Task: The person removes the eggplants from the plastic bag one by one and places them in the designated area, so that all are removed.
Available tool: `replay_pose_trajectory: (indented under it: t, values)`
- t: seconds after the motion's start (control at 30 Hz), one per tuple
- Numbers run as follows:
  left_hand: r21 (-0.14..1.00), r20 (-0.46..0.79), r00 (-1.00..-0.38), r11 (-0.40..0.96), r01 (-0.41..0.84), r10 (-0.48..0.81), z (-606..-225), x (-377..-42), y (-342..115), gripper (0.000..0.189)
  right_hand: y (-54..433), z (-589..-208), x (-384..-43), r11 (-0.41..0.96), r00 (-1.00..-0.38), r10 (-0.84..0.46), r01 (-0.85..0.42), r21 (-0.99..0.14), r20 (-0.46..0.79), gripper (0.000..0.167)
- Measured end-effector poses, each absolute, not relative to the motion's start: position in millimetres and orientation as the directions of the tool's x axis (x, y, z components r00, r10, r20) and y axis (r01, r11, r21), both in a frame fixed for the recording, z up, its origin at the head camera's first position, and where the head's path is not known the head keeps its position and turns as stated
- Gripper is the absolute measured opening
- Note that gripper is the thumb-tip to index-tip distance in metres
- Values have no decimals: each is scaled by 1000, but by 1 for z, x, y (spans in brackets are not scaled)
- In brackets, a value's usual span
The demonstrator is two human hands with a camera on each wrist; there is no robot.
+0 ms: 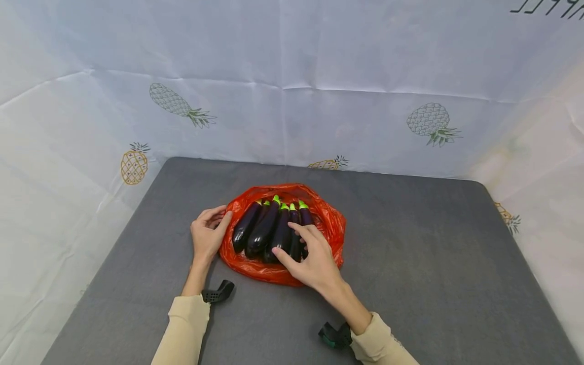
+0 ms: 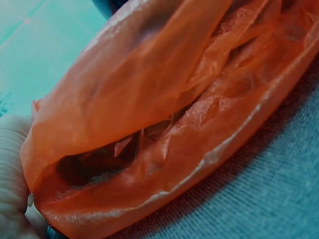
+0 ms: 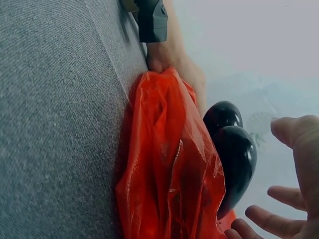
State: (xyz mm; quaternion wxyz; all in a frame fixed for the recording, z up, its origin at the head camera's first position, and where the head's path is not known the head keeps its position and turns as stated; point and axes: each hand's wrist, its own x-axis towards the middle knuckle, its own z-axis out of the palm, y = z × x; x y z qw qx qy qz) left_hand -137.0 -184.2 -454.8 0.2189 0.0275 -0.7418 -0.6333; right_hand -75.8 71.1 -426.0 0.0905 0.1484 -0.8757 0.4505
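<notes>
Several glossy dark purple eggplants (image 1: pixel 263 233) with green stem ends lie side by side in an orange-red plastic bag (image 1: pixel 336 225), its rim spread wide around them. At the bag's left rim, my left hand (image 1: pixel 207 237) pinches the plastic between thumb and fingers; the left wrist view shows that hand (image 2: pixel 12 164) at the bag's folded edge (image 2: pixel 129 104). Over the eggplants on the right is my right hand (image 1: pixel 315 258), thumb and fingers spread. In the right wrist view its fingers (image 3: pixel 279 224) stand apart from the rounded eggplant ends (image 3: pixel 238 159), holding nothing.
The bag rests on a grey cloth-covered table (image 1: pixel 410 253). White curtains (image 1: pixel 292 126) printed with pineapples hang behind the table and at both sides. A black wrist device (image 1: pixel 219 292) sits on the left forearm, another (image 1: pixel 335 335) on the right.
</notes>
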Motion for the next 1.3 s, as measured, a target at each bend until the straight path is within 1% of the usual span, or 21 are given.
replay_pose_trajectory:
  t: [0.3,0.57,0.87,1.1,1.3]
  values:
    - [951,293,-900,194,241,-322,-454,-138,-184,22,68,-428,-74,558,-968,-146,-249,-791,202,71]
    - [945,313,-891,206,256,-330,-457,-138,-184,19,65,-432,-74,562,-975,-131,-222,-797,180,77]
    - [943,317,-888,206,260,-333,-460,-138,-183,18,63,-436,-75,584,-970,-135,-241,-775,201,76]
    - [944,316,-888,202,260,-333,-460,-137,-183,18,61,-436,-74,583,-957,-163,-289,-760,239,69]
    - [944,317,-888,198,263,-333,-459,-137,-184,19,60,-435,-74,628,-947,-189,-320,-709,260,74]
